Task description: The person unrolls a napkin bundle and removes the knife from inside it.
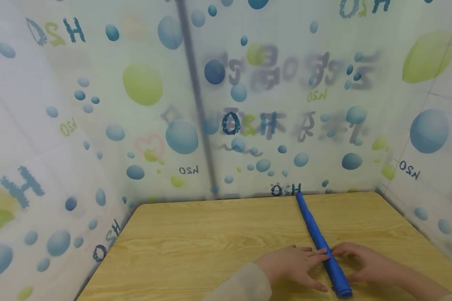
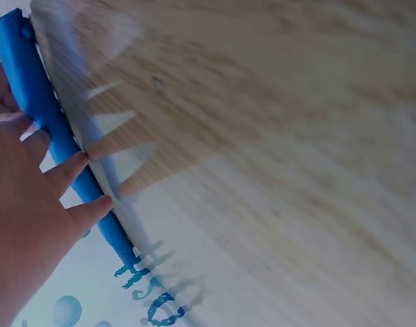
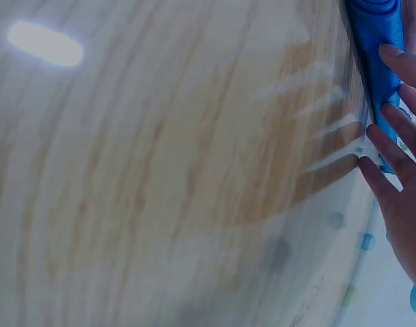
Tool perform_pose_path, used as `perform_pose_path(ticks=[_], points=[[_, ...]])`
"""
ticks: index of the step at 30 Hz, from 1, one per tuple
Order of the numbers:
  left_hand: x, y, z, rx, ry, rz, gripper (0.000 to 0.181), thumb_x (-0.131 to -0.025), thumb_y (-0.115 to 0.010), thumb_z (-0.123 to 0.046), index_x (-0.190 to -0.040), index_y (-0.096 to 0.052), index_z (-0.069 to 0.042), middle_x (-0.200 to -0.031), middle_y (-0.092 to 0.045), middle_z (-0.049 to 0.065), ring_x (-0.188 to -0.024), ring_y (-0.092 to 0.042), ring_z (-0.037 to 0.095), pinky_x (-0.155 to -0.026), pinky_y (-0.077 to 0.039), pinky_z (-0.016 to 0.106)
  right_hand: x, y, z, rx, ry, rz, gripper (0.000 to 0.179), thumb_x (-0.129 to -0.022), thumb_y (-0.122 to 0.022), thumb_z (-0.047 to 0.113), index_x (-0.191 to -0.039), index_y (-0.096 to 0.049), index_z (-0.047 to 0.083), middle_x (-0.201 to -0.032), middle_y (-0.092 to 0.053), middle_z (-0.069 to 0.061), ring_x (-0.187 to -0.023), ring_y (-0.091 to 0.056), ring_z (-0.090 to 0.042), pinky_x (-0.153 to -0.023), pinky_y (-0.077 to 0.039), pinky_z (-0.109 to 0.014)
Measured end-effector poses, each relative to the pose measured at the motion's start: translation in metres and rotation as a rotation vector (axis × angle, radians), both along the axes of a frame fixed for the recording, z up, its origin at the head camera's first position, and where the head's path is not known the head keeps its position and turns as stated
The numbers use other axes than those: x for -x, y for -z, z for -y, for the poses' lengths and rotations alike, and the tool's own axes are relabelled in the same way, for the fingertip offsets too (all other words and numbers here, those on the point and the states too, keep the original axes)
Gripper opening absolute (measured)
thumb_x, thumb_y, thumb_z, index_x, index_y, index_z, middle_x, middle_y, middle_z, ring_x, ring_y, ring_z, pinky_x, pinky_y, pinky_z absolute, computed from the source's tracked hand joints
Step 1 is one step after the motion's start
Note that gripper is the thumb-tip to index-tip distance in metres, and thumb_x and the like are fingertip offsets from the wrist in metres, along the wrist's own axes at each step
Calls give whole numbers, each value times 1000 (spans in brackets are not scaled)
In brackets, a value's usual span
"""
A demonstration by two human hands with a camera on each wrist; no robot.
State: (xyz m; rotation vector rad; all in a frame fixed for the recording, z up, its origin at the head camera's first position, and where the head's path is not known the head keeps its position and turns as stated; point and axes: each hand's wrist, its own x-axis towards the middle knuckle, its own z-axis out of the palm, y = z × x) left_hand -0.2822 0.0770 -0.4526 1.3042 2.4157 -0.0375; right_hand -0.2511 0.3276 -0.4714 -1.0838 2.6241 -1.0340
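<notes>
two bare hands meet at one long, slim, bright-blue roll of flexible sheet material (image 1: 319,240) in the head view. it lies on a rectangular, light-brown, wood-grain table (image 1: 196,238), slanting across the right half, its thick end toward the person and its thinner end at the back edge. the left hand (image 1: 295,263), coming from a cream-coloured sleeve (image 1: 245,284), reaches over from the left with fingers extended, fingertips resting on the roll's middle; its thumb points toward the thick end, just beside the blue. the right hand (image 1: 373,263) stands on the other side, fingers loosely bent, tips at the roll's right flank. neither is clenched around it; both touch it with relaxed fingers. behind and on both sides hangs a white, translucent sheet (image 1: 98,54) printed with blue and green bubbles and "h2o" lettering.

in the left wrist view, the left hand's fingers are spread and nearly straight, tips against the roll, which runs diagonally down the left side. the glossy tabletop mirrors the fingers.

in the right wrist view, the roll sits in the upper right corner, with the right hand's separated, unclenched fingers beside and on it. an oblong white glare (image 3: 45,43) shines on the tabletop at upper left.
</notes>
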Motion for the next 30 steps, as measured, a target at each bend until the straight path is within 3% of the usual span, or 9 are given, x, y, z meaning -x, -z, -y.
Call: perform_pose_path(ticks=[4,8,14,16,23,30], points=[[-2,0,0,1,-18,-1,71,-80,-39,-67,-136,2,-48,-135,7,-34,-127,-9,-7,-102,-24,27,0,-2,4,-32,15,-36,46,-77,-69,30,-119,-53,20,-118,-52,2,-110,-45,-5,-83,-41,-20],[-2,3,1,-3,-26,-2,76,-79,-40,-68,-137,5,-44,-137,6,-31,-128,-11,-5,-102,-23,29,0,-3,8,-51,26,-125,46,-74,-71,30,-117,-55,22,-118,-52,1,-111,-43,-4,-84,-39,-20],[2,4,3,-44,-45,35,83,-80,-46,-63,-141,3,-35,-138,-22,-26,-124,-18,-9,-102,-22,25,3,-3,12,-68,16,-111,47,-73,-72,31,-116,-55,24,-117,-51,3,-109,-45,-8,-84,-40,-22],[2,3,4,-52,-36,36,83,-81,-46,-62,-142,2,-33,-136,-25,-26,-123,-18,-10,-101,-22,22,4,-3,13,-74,15,-98,46,-73,-72,32,-115,-56,25,-116,-51,4,-107,-46,-10,-84,-41,-23],[2,4,2,0,21,-6,61,-82,-42,-63,-136,-26,-40,-139,7,-27,-126,-9,-8,-102,-24,28,6,-2,10,-53,7,-27,43,-76,-69,29,-117,-55,23,-117,-50,5,-109,-45,-6,-83,-41,-23],[2,5,-5,2,45,-40,61,-82,-41,-63,-136,-26,-40,-139,7,-26,-127,-8,-7,-102,-22,26,5,3,3,65,-23,136,42,-81,-66,21,-120,-51,13,-116,-52,-2,-98,-52,-12,-74,-46,-25]])
